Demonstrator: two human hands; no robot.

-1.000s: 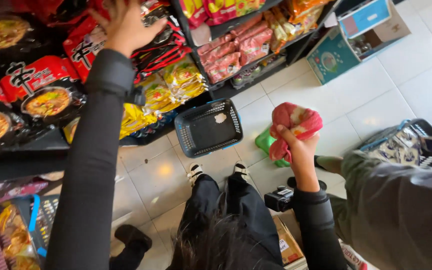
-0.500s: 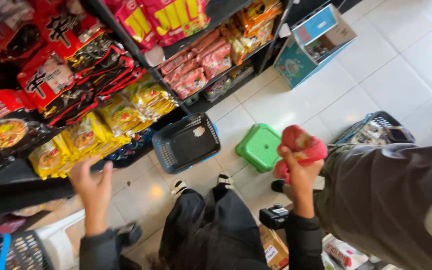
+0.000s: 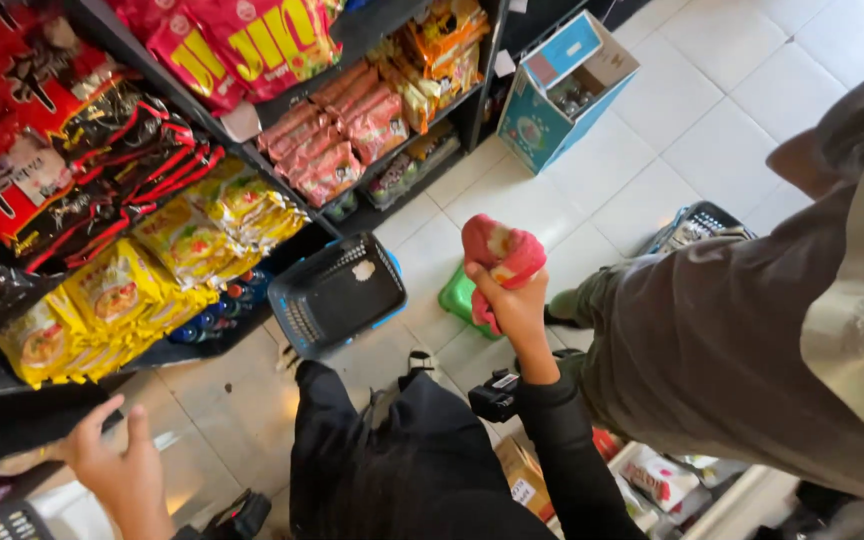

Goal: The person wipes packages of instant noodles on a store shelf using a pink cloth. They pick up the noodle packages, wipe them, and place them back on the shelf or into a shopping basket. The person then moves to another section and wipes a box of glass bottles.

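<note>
My right hand (image 3: 517,305) is raised in front of me and grips a soft red packet (image 3: 500,255) with a pale print. Low at the left, my left hand (image 3: 120,468) hangs with spread fingers and holds nothing, just below the edge of a dark shelf (image 3: 12,420). Beneath me I see my dark trousers and shoes on the pale tiled floor. A dark shopping basket (image 3: 337,293) with blue trim stands on the floor ahead of my feet, with one small pale item inside.
Shelves on the left carry yellow noodle packs (image 3: 132,290), red and black packs (image 3: 72,150) and pink packets (image 3: 337,140). A green stool (image 3: 457,298) stands by the basket. An open blue carton (image 3: 562,95) sits further off. Another person in grey (image 3: 752,330) stands close at my right, beside a second basket (image 3: 697,225).
My left hand has come down from the upper shelf to low at the left, empty. The right hand still grips the red packet, and the view has tilted downward.
</note>
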